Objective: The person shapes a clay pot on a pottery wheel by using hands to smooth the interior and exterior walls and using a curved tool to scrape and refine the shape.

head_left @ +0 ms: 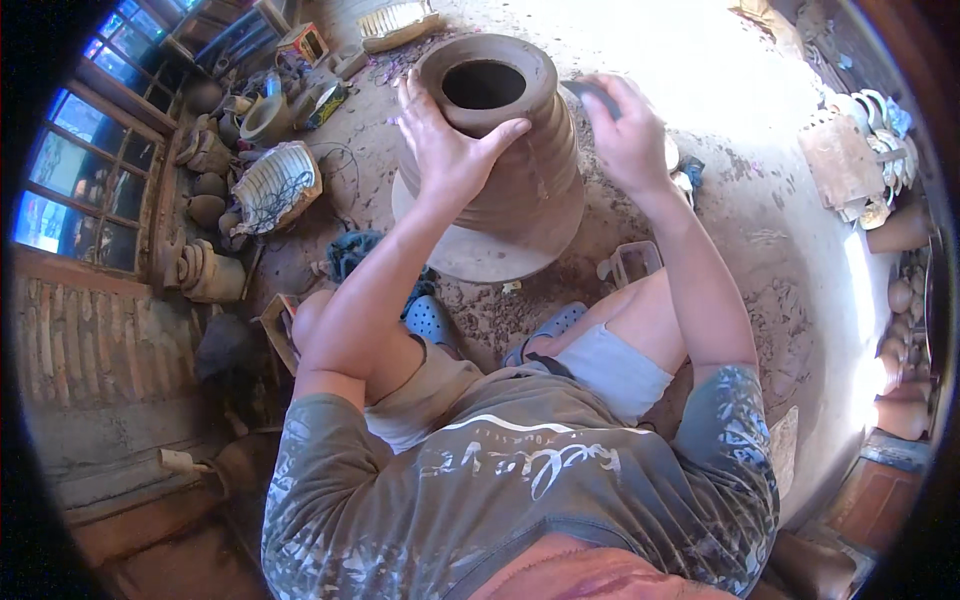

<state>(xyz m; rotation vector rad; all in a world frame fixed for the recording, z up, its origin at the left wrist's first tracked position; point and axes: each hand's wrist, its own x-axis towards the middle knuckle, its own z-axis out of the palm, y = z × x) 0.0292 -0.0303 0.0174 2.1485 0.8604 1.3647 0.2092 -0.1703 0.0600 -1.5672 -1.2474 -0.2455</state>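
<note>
A large brown clay pot (pixel 535 165) with a thick rim and a round dark mouth stands upright on a pale round wheel head (pixel 490 258) before my knees. My left hand (pixel 448 148) rests against the near left of its rim and neck, fingers and thumb spread apart. On the other side my right hand (pixel 632 132) is closed on a dark flat scraper (pixel 578 89), at the pot's upper right side. Part of the scraper is hidden by the fingers, and whether it touches the clay I cannot tell. Ridges run round the pot's wall.
Clay scraps litter the floor around the wheel. A clear plastic container (pixel 636 262) sits by my right knee, and a dark cloth (pixel 352 250) lies by my left. Leftward are a ribbed basket (pixel 278 187) and several pots under a window. More pottery (pixel 905 415) lines the right wall.
</note>
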